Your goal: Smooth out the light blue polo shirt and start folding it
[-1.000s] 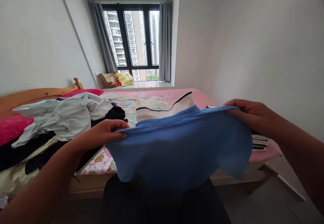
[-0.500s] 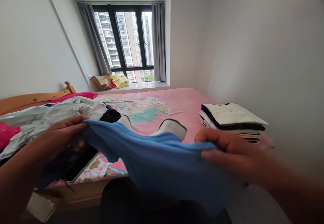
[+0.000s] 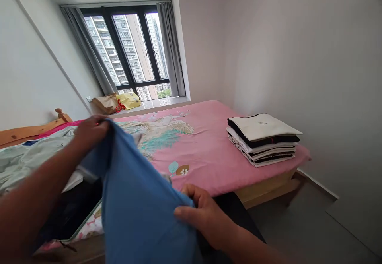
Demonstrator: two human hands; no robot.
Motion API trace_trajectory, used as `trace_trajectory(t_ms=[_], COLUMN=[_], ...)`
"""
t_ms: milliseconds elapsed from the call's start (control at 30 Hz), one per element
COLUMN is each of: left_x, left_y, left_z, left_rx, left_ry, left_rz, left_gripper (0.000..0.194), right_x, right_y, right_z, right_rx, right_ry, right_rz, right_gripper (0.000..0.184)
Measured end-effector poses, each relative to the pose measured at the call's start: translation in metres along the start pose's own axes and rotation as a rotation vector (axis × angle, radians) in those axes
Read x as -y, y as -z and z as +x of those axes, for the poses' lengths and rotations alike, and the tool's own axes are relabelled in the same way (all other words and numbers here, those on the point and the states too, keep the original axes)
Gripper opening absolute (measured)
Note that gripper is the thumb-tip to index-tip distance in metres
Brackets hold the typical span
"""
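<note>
A blue shirt hangs stretched between my two hands in front of the bed. My left hand is closed on its upper left part and held higher. Lower down, my right hand pinches the cloth's right edge between thumb and fingers. The cloth slopes down from left to right, and its bottom runs out of view. Small pale bits show behind its upper edge, largely hidden by the blue cloth.
On the pink bed sheet, a neat stack of folded clothes sits at the right. Loose pale clothes lie heaped at the left, behind my left arm. Paper and yellow bags rest on the window sill. A dark seat-like shape stands before the bed.
My right hand has moved left and down, closer to my left hand, which has risen slightly. The shirt now slants instead of stretching across. The view has turned to the right.
</note>
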State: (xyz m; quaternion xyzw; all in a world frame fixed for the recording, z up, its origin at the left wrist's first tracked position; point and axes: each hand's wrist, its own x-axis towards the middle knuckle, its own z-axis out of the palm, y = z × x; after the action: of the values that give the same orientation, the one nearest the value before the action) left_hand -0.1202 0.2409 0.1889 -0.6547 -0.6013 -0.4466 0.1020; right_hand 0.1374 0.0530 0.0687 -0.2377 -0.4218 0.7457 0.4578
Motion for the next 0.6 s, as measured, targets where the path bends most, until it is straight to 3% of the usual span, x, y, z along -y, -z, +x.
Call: trace_trajectory(t_ms=[67,167,233,300,367,433,500,600], left_x=[-0.022,-0.064,-0.084,-0.082,-0.056,-0.011,0.038,0.091], left_y=[-0.031,-0.091,-0.126,-0.147,-0.153,-0.147,-0.133,-0.107], left_z=[0.021,0.026,0.004,-0.033,-0.076,-0.123,-0.173,-0.255], left_rx=[0.082,0.208,0.312,0.399,0.454,0.454,0.410,0.273], left_ry=[-0.057,-0.144,-0.210,-0.262,-0.258,-0.112,0.168,0.527], left_rz=[-0.049,-0.204,-0.298,-0.315,-0.311,-0.323,-0.319,-0.339], left_gripper=[0.029,0.056,0.056,0.051,0.044,0.037,0.034,0.036], right_x=[0.009,0.026,0.031,0.026,0.006,-0.025,-0.061,-0.111], right_y=[0.028,0.102,0.167,0.233,0.287,0.323,0.338,0.325], right_z=[0.012,0.034,0.041,0.032,0.008,-0.023,-0.050,-0.070], right_rx=[-0.155,-0.480,-0.746,-1.040,-1.224,-1.269,-1.281,-1.262], right_ry=[0.070,0.216,0.271,0.309,0.315,0.281,0.187,0.015], right_rz=[-0.003,-0.066,-0.105,-0.132,-0.164,-0.195,-0.253,-0.302], right_gripper=[0.036,0.035,0.043,0.051,0.049,0.047,0.046,0.046])
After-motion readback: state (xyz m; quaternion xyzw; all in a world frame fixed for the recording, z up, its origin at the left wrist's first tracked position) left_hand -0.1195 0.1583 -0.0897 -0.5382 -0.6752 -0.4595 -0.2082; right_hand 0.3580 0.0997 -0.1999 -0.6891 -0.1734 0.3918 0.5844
